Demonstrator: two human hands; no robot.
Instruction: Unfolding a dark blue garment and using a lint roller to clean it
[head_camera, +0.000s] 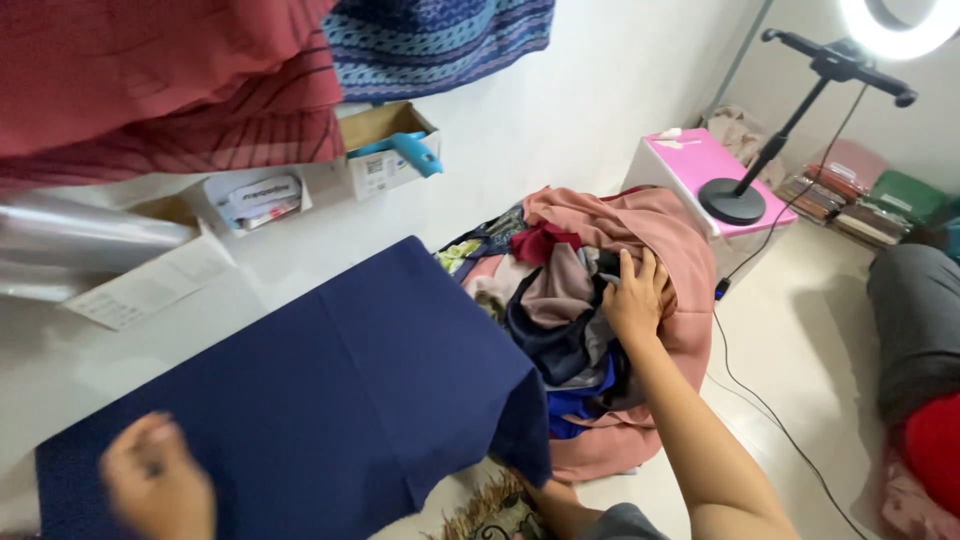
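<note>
Right hand, fingers spread, rests atop the clothes pile; left hand (blurred, grip unclear) lies well apart on navy cloth.

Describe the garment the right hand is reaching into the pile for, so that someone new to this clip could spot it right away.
Start at the heap of clothes on the floor, right of the navy cloth. The right hand rests near its top, fingers on a grey garment. It lies between the taupe piece and the big salmon-pink cloth, darker than both.
</note>
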